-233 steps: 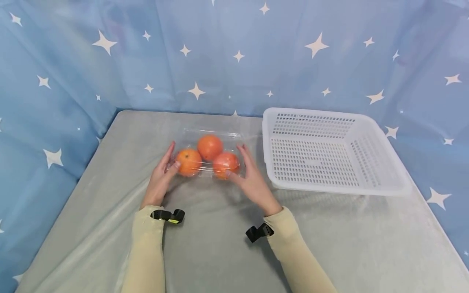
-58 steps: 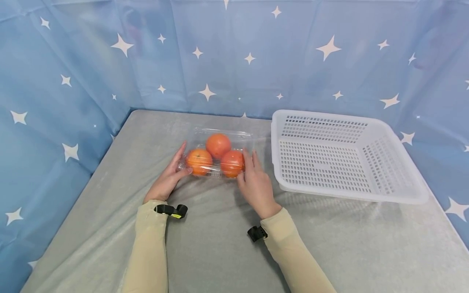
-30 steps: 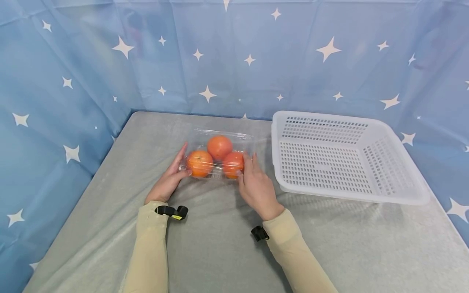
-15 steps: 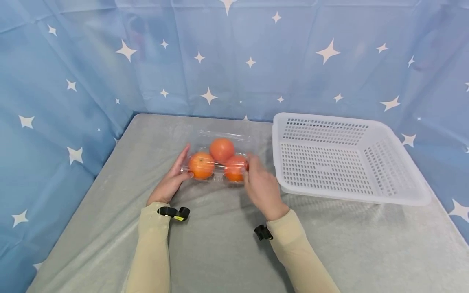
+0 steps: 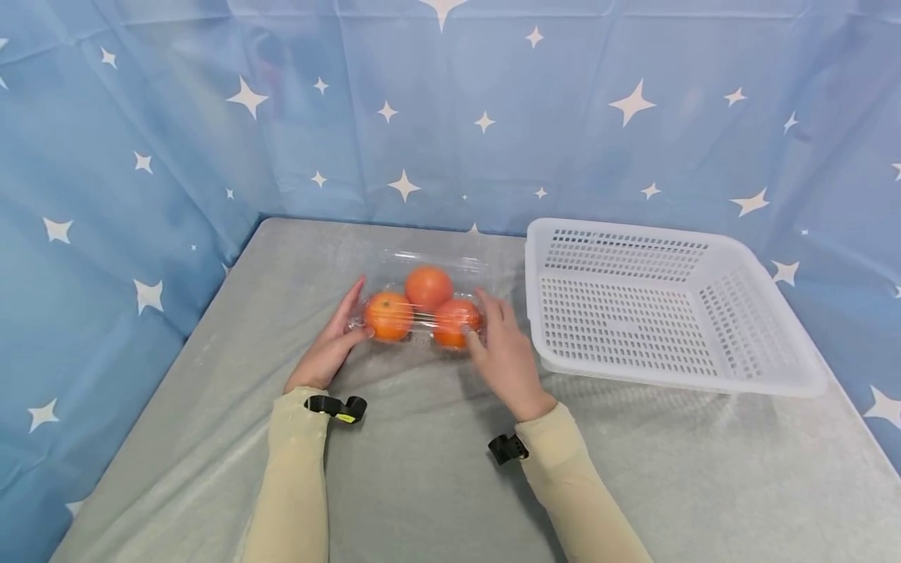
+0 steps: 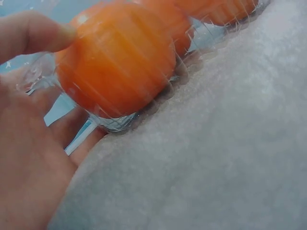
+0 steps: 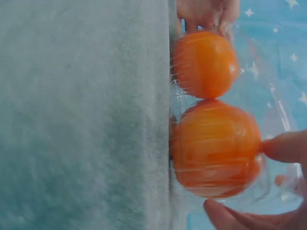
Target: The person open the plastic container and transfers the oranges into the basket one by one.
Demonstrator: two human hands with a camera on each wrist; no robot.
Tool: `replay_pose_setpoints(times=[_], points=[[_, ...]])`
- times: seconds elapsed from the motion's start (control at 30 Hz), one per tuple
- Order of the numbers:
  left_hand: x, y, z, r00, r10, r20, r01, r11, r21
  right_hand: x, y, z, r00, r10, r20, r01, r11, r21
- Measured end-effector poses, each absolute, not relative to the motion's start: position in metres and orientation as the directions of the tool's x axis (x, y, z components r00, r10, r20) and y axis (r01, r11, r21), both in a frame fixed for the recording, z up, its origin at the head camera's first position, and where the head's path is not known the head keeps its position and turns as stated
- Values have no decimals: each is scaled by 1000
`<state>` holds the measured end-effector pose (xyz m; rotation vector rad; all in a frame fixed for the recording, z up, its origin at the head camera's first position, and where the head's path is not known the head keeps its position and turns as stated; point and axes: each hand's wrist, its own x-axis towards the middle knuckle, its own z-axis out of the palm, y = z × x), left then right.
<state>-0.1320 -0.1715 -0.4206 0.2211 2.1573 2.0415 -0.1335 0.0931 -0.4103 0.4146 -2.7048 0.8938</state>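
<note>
Closest to the person is the gray cloth [image 5: 394,485] on the table, with soft wrinkles in it. Two tan sleeves [image 5: 292,477] reach over it, and a small black camera [image 5: 338,408] sits at the left cuff, with another black camera [image 5: 508,448] at the right cuff. Past the cuffs, the left hand [image 5: 324,356] holds the left end of a clear box [image 5: 422,319], thumb in front and fingers around the side. The right hand [image 5: 508,356] holds the other end, thumb on the front and fingers at the side. The box is between the two hands, left of the middle of the table. I cannot tell if its bottom touches the cloth. Inside, an orange [image 5: 389,317] is on the left and a second orange [image 5: 457,323] is on the right, partly behind the right thumb. A third orange [image 5: 428,288] sits behind them. Shiny streaks on the plastic get in the way. A big white basket [image 5: 676,383] full of little holes stands to the right, and the right hand is between it and the box. At the back hangs a blue curtain [image 5: 450,70] with white stars [image 5: 632,102].
</note>
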Motion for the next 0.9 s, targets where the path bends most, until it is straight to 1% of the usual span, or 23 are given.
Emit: replay_pose_setpoints(times=[0.23,0.33,0.47,0.7,0.9], points=[[-134,-172,-421,-984,176,20,26,34,999,-141,100,-419,-957,-108,270,-275,645,-713],[-133,-171,-420,-988,153,3,9,40,999,-143,103,-423,-966,-88,244,-251,548,-798],[-132,-171,-419,-992,123,-10,-5,47,999,-145,106,-427,-982,-74,174,-189,417,-889],[-133,-169,-418,-994,105,-23,-16,67,998,-147,111,-434,-988,-80,135,-152,266,-952],[-132,-168,-416,-997,80,-24,-17,91,996,-145,114,-439,-996,-82,44,-56,154,-987]])
